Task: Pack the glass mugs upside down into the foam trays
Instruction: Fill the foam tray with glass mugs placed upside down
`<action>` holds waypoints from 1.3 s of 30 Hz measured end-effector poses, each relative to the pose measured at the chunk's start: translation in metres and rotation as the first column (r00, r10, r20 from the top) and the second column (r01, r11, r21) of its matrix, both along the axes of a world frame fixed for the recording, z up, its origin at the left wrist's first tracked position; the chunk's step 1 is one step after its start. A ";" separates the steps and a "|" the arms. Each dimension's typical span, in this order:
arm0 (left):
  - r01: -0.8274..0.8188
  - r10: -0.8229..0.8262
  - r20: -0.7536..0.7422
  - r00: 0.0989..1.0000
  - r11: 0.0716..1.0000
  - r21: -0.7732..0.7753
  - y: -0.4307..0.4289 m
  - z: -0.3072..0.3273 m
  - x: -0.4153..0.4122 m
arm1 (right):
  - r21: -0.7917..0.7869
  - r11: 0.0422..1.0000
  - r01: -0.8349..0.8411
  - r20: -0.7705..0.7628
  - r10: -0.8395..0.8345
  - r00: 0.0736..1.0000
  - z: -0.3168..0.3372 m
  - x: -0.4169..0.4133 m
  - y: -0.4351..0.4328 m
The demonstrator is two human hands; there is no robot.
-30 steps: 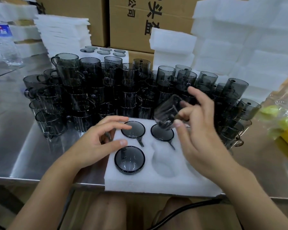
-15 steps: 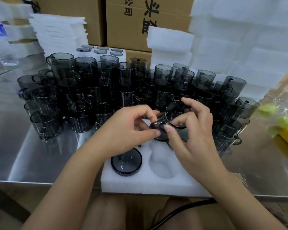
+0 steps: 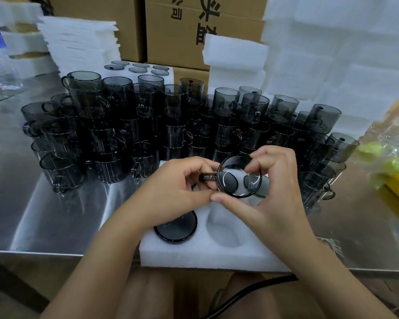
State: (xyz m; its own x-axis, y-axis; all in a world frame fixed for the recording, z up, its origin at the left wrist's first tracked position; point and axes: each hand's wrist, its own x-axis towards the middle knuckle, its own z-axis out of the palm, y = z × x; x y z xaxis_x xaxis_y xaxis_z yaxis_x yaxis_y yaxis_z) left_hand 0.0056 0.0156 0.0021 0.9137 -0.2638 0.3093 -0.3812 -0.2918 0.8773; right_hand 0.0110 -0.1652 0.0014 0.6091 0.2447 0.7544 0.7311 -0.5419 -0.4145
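Observation:
I hold one smoky glass mug above the white foam tray, its round end facing me. My right hand grips its body, fingers curled over the rim and thumb below. My left hand pinches the mug's handle on its left side. An upside-down mug sits in the tray's front-left pocket. Two more dark bases show through the held glass. An empty pocket lies beside it. Behind the tray stands a big cluster of stacked grey mugs.
The steel table's front edge runs just below the tray. White foam stacks and cardboard boxes line the back. A filled foam tray sits behind the cluster. A water bottle stands far left; plastic bags lie right.
My left hand left the tray and came up to pinch the mug's handle. Both hands turned the mug so that its round end faces me.

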 end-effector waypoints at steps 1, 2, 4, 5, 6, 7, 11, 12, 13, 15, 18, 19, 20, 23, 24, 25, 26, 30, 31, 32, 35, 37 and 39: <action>-0.009 0.009 0.007 1.000 1.000 0.009 -0.001 0.000 0.001 | -0.004 1.000 -0.003 -0.005 0.003 1.000 0.000 0.001 -0.001; -0.019 0.019 0.015 1.000 0.999 0.027 -0.002 0.000 0.003 | -0.003 1.000 -0.011 -0.009 0.011 1.000 0.000 0.002 -0.001; -0.031 0.030 0.016 0.999 0.998 0.050 -0.004 0.001 0.007 | 0.005 1.000 -0.027 -0.009 0.027 1.000 0.001 0.008 -0.003; -0.037 0.036 0.012 0.999 0.998 0.059 -0.005 0.002 0.010 | 0.006 1.000 -0.031 -0.008 0.031 0.999 0.002 0.011 -0.004; -0.040 0.040 0.010 0.999 0.997 0.068 -0.006 0.003 0.012 | 0.003 0.999 -0.034 -0.008 0.034 0.999 0.002 0.014 -0.005; -0.042 0.041 0.012 0.999 0.997 0.071 -0.007 0.003 0.014 | -0.001 0.999 -0.038 -0.012 0.038 0.999 0.003 0.018 -0.006; -0.040 0.038 0.029 0.999 0.998 0.052 -0.010 0.005 0.019 | -0.007 0.999 -0.037 -0.005 0.037 0.999 0.002 0.027 -0.009; -0.041 0.040 0.029 0.999 0.998 0.050 -0.011 0.005 0.021 | -0.011 1.000 -0.027 0.003 0.027 1.000 0.002 0.029 -0.010; -0.043 0.042 0.026 0.999 0.998 0.049 -0.013 0.006 0.023 | -0.013 1.000 -0.015 0.007 0.015 1.000 0.002 0.031 -0.010; -0.045 0.044 0.024 0.999 0.998 0.044 -0.014 0.008 0.027 | -0.016 1.000 -0.001 0.009 0.001 1.000 0.003 0.035 -0.012; -0.034 0.033 0.020 0.999 0.998 0.044 -0.015 0.009 0.029 | -0.021 1.000 -0.004 0.007 0.004 1.000 0.003 0.037 -0.014; -0.031 0.030 0.019 0.999 0.999 0.042 -0.015 0.008 0.030 | -0.025 1.000 -0.007 0.006 0.007 1.000 0.004 0.037 -0.014; -0.030 0.029 0.018 0.999 0.999 0.036 -0.016 0.008 0.030 | -0.029 1.000 -0.009 0.006 0.009 1.000 0.004 0.038 -0.015; -0.036 0.036 0.004 0.999 0.999 0.018 -0.019 0.006 0.032 | -0.030 0.999 -0.011 0.007 0.011 1.000 0.005 0.042 -0.016; -0.036 0.036 -0.003 0.999 0.999 0.014 -0.020 0.006 0.032 | -0.026 1.000 -0.012 0.004 0.012 1.000 0.005 0.043 -0.017; -0.036 0.036 -0.008 0.999 0.999 0.011 -0.022 0.006 0.033 | -0.023 1.000 -0.013 0.001 0.013 1.000 0.006 0.043 -0.018; -0.036 0.036 -0.009 0.999 0.999 0.009 -0.023 0.006 0.033 | -0.021 1.000 -0.012 -0.001 0.012 1.000 0.006 0.044 -0.019; -0.032 0.032 -0.003 0.999 0.999 0.009 -0.026 0.007 0.034 | -0.030 1.000 0.000 0.004 0.000 1.000 0.007 0.045 -0.021; -0.033 0.033 -0.006 0.999 0.999 0.009 -0.026 0.006 0.034 | -0.033 0.999 -0.004 -0.001 0.004 1.000 0.007 0.044 -0.021; -0.033 0.033 -0.011 0.999 0.999 0.006 -0.026 0.006 0.034 | -0.032 0.999 -0.011 -0.014 0.011 1.000 0.007 0.043 -0.021; -0.040 0.040 -0.009 0.999 0.999 0.000 -0.022 0.004 0.035 | -0.026 0.998 -0.049 -0.068 0.047 0.997 0.008 0.039 -0.022; -0.037 0.037 -0.003 0.999 0.999 -0.001 -0.021 0.004 0.035 | -0.024 0.996 -0.081 -0.105 0.078 0.991 0.008 0.037 -0.023; -0.024 0.024 -0.007 1.000 1.000 -0.017 -0.020 0.004 0.034 | -0.041 0.994 -0.103 -0.145 0.096 0.985 0.008 0.034 -0.026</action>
